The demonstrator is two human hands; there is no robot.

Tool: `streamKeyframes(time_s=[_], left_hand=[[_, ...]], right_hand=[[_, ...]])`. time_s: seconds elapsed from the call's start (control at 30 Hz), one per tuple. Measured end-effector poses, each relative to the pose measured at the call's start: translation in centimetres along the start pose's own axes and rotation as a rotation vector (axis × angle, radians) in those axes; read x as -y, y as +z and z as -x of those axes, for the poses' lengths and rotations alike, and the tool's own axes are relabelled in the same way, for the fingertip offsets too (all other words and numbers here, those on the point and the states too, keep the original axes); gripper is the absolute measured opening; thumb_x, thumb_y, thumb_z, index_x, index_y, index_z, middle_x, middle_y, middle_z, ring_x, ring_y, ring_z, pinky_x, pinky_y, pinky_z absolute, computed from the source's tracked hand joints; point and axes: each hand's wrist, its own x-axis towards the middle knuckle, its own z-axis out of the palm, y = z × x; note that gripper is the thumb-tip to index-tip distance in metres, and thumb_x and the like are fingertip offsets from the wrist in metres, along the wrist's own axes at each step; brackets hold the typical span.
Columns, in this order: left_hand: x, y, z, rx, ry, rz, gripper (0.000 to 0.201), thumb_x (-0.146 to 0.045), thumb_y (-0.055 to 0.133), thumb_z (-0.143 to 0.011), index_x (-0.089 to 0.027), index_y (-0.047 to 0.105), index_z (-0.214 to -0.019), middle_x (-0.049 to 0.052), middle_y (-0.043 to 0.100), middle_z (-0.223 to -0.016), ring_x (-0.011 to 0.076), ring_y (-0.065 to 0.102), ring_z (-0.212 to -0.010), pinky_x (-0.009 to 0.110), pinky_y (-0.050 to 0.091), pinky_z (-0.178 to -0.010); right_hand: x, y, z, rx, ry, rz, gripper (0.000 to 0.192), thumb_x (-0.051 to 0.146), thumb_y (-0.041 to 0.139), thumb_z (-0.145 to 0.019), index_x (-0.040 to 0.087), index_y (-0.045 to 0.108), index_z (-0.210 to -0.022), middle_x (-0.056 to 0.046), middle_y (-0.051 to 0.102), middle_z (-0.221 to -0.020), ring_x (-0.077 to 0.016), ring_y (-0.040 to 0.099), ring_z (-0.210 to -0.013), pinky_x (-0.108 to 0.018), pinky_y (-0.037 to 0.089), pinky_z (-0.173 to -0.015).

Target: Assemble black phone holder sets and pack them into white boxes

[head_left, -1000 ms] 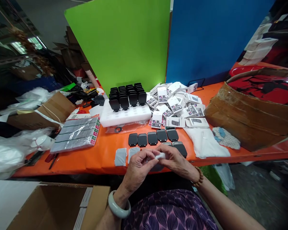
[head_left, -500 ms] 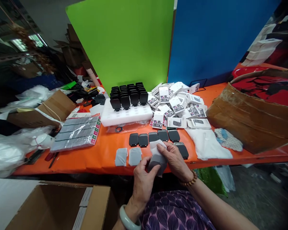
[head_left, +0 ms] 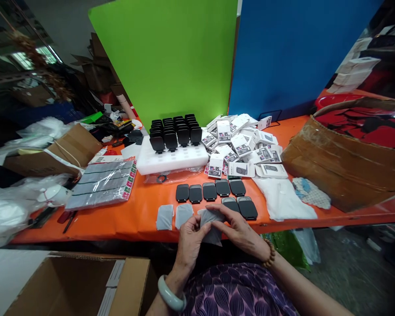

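Note:
In front of my body I hold a flat dark plate in a thin white translucent sleeve [head_left: 212, 231]. My left hand [head_left: 190, 243] pinches its left side between thumb and fingers. My right hand [head_left: 245, 236] is closed on its upper and right side, fingers across the top. Just left of it lie a sleeved plate [head_left: 184, 214] and another sleeved plate [head_left: 165, 218]. Behind my hands, several bare black plates with rounded corners [head_left: 209, 192] are laid out in two rows. To the right rests a pile of thin white sleeves [head_left: 283, 199].
A white foam block [head_left: 174, 164] holds rows of upright black plates [head_left: 170, 139]. Beside it is a heap of small printed boxes [head_left: 242, 145]. A large cardboard box [head_left: 345, 164] stands right; an open carton [head_left: 134, 281] is lower left. Green and blue panels rise behind.
The sleeved plate has tilted and come slightly lower. My right fingers have moved from pinching the sleeve's top to lying across its upper edge. The view has shifted slightly.

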Motion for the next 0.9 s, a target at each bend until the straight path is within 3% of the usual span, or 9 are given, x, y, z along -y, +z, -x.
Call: streamKeyframes(time_s=[0.1, 0.17, 0.27, 0.37, 0.53, 0.8, 0.9], left_hand=[[1.0, 0.1, -0.5, -0.086, -0.064, 0.145, 0.042, -0.039, 0.081, -0.064, -0.014, 0.061, -0.091, -0.001, 0.065, -0.071, 0.0108, 0.058, -0.061, 0.022, 0.046, -0.060], [1.7, -0.1, -0.6, -0.126, -0.137, 0.240, 0.055, -0.040, 0.084, -0.058, -0.016, 0.055, -0.098, -0.003, 0.064, -0.068, 0.0108, 0.059, -0.059, 0.022, 0.046, -0.059], [2.6, -0.7, -0.3, -0.174, -0.227, 0.280, 0.069, -0.039, 0.085, -0.057, -0.017, 0.048, -0.111, -0.001, 0.065, -0.076, 0.0130, 0.063, -0.066, 0.024, 0.049, -0.065], [3.3, -1.7, 0.5, -0.260, -0.282, 0.250, 0.071, -0.040, 0.083, -0.061, -0.018, 0.045, -0.117, 0.000, 0.064, -0.082, 0.0141, 0.065, -0.071, 0.027, 0.051, -0.070], [4.7, -3.2, 1.6, -0.316, -0.305, 0.257, 0.066, -0.041, 0.081, -0.066, -0.019, 0.045, -0.117, 0.008, 0.069, -0.094, 0.0189, 0.070, -0.081, 0.029, 0.052, -0.074], [5.6, -3.1, 1.9, -0.288, -0.297, 0.261, 0.066, -0.047, 0.083, -0.059, -0.017, 0.052, -0.109, 0.012, 0.070, -0.097, 0.0215, 0.070, -0.082, 0.031, 0.052, -0.075], [5.6, -2.9, 1.8, -0.267, -0.295, 0.246, 0.066, -0.049, 0.084, -0.056, -0.017, 0.054, -0.106, 0.012, 0.070, -0.095, 0.0212, 0.070, -0.080, 0.030, 0.052, -0.073]], right_hand=[[-2.2, 0.6, -0.5, -0.013, 0.155, -0.226, 0.036, 0.035, 0.060, -0.082, 0.021, 0.055, -0.115, -0.006, 0.063, -0.109, -0.0188, 0.060, -0.094, -0.032, 0.049, -0.082], [-3.4, 0.8, -1.1, -0.030, 0.227, -0.301, 0.038, 0.036, 0.063, -0.078, 0.020, 0.052, -0.111, -0.002, 0.063, -0.092, -0.0158, 0.059, -0.080, -0.029, 0.048, -0.071], [-5.1, 0.8, -2.5, -0.033, 0.334, -0.312, 0.036, 0.036, 0.062, -0.074, 0.021, 0.048, -0.103, 0.006, 0.053, -0.069, -0.0113, 0.049, -0.058, -0.024, 0.041, -0.055], [-6.5, 1.2, -4.2, -0.016, 0.353, -0.199, 0.031, 0.032, 0.057, -0.073, 0.021, 0.046, -0.099, 0.007, 0.049, -0.067, -0.0108, 0.044, -0.055, -0.022, 0.036, -0.050], [-7.3, 2.5, -6.5, 0.012, 0.267, 0.228, 0.022, 0.017, 0.051, -0.072, 0.021, 0.049, -0.094, 0.004, 0.050, -0.072, -0.0135, 0.049, -0.066, -0.024, 0.039, -0.060], [-6.8, 4.1, -5.5, -0.024, 0.175, 0.437, 0.018, 0.009, 0.045, -0.079, 0.019, 0.048, -0.093, -0.007, 0.055, -0.089, -0.0221, 0.053, -0.088, -0.035, 0.041, -0.084], [-6.8, 4.7, -4.9, -0.057, 0.134, 0.575, 0.018, 0.011, 0.043, -0.084, 0.015, 0.050, -0.099, -0.012, 0.053, -0.096, -0.0252, 0.052, -0.091, -0.037, 0.043, -0.084]])
